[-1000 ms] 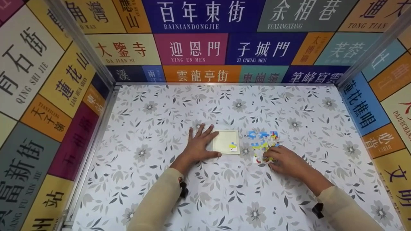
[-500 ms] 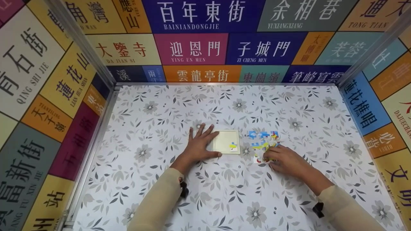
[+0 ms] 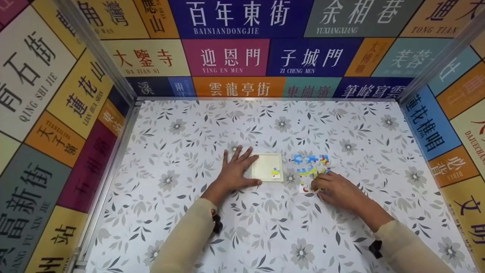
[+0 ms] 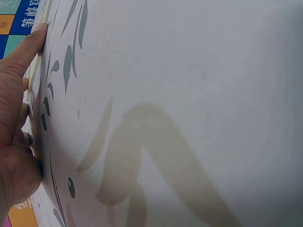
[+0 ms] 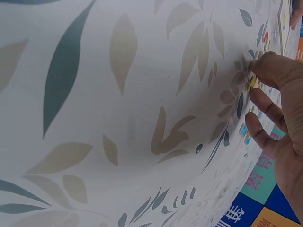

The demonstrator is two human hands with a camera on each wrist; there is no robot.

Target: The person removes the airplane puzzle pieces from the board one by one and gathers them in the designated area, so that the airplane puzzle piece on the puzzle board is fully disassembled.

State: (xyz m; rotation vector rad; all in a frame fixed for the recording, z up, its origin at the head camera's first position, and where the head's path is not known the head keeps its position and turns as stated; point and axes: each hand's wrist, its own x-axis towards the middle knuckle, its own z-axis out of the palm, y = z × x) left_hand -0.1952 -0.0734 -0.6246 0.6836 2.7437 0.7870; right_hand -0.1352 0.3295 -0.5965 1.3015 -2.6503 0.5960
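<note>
My left hand [image 3: 235, 172] lies spread at the left side of a shallow cream puzzle tray [image 3: 261, 180], its thumb and fingers resting at the tray's left edge. Inside the tray, one jigsaw piece [image 3: 275, 173] with a yellow and blue print sits in the lower right corner. To the right, my right hand [image 3: 333, 188] reaches down over loose jigsaw pieces [image 3: 310, 159]. Its thumb and fingertips pinch at a yellow-printed piece [image 5: 252, 83], mostly hidden by the fingers. A white piece [image 3: 303, 188] with a red mark lies just left of those fingertips.
The pieces lie in loose rows on a white table [image 3: 212, 125] with a grey flower and leaf print. Panels [image 3: 227, 57] with large Chinese lettering wall in the back and both sides. A metal rail [image 3: 265, 99] runs along the back edge.
</note>
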